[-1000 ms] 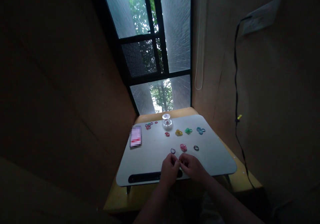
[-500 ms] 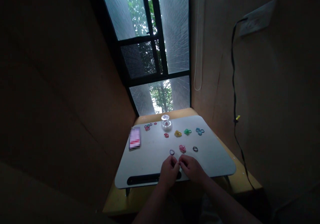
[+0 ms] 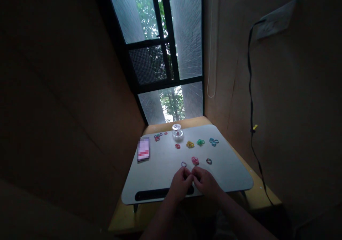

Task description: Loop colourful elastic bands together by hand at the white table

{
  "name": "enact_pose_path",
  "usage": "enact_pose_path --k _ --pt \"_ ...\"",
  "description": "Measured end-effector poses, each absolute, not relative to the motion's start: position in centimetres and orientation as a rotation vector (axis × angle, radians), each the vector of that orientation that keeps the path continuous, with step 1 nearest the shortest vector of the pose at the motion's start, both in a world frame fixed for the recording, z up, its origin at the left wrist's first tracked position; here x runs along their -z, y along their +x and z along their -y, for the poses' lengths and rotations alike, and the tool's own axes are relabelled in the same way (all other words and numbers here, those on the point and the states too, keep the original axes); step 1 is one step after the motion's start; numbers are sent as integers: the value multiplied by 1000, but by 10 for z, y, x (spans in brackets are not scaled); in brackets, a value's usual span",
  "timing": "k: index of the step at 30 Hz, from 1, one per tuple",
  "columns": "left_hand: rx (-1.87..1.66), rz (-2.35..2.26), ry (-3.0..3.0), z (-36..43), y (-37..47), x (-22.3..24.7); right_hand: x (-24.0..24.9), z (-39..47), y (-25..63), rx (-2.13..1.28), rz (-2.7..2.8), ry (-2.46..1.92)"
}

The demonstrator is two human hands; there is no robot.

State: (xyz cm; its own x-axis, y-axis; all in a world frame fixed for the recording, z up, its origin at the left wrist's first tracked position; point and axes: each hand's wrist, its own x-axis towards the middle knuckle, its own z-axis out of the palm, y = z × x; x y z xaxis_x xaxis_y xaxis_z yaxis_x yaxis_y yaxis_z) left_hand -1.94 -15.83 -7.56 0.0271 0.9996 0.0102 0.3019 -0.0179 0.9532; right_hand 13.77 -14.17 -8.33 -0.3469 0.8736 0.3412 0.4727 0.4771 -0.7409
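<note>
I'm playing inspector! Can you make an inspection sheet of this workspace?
Surface: white board on a yellow table.
Things: purple loop, pink loops, dark loop in front; red loops, yellow loops, green loops, blue loops behind.
Clutter: clear container at the back, pixelated rectangle and mixed-colour loops at left.
Hands: left hand and right hand close together; anything held hidden or too small to tell.
Cables: black cable hanging from a wall plate, right.
Surroundings: window beyond, walls both sides.

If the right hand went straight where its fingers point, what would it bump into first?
The right hand would probably bump the left hand first. They look to be touching or nearly touching, but depth is hard to tell.
</note>
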Motion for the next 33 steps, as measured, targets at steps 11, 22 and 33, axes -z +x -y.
enact_pose_path --k 11,22,33 --pt "-1073 -1301 1435 161 -23 78 84 142 137 -706 1952 -1126" --pt "-1152 -1354 1502 164 -24 79 83 144 137 -702 1970 -1109" --pt "-1124 -1437 1599 167 -21 75 82 145 138 -698 1969 -1083"
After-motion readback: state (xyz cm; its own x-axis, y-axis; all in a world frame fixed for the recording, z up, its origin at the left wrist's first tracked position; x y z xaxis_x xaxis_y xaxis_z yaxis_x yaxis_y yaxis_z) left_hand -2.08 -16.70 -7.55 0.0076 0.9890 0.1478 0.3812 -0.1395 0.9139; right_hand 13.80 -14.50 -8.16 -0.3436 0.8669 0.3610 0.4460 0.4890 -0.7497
